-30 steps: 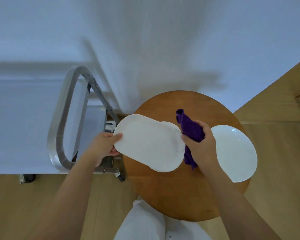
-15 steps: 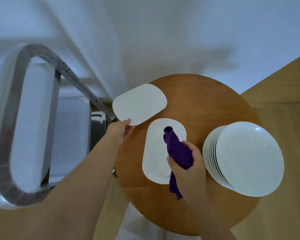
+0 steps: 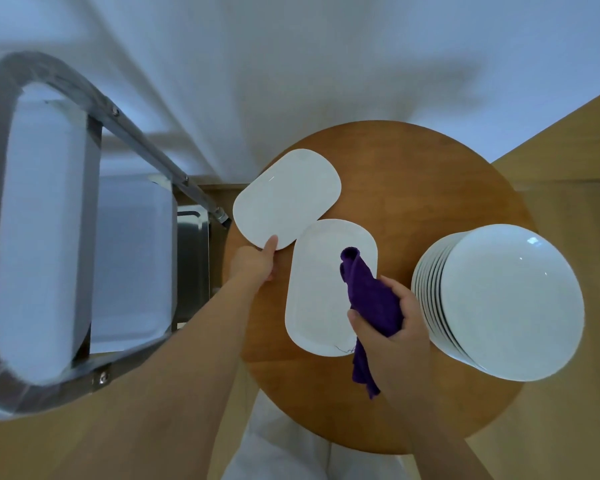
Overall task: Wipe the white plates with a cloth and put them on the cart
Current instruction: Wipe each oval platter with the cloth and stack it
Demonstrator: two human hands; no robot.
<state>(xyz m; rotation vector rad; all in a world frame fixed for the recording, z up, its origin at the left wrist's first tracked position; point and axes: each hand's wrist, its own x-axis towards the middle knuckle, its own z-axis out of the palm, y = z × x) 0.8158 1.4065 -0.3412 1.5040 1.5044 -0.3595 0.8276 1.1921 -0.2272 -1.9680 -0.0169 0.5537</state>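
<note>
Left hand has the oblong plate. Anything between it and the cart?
Only the cart's own frame. The left hand pinches the held plate at its near edge, over the table's left rim. The slanted metal rail and its foot stand between the plate and the cart's trays. Nothing else visible blocks it.

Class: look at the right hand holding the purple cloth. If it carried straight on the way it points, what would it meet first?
Probably the oblong plate lying on the table: the right hand points up-left with the purple cloth leading over it, though height is unclear.
</note>
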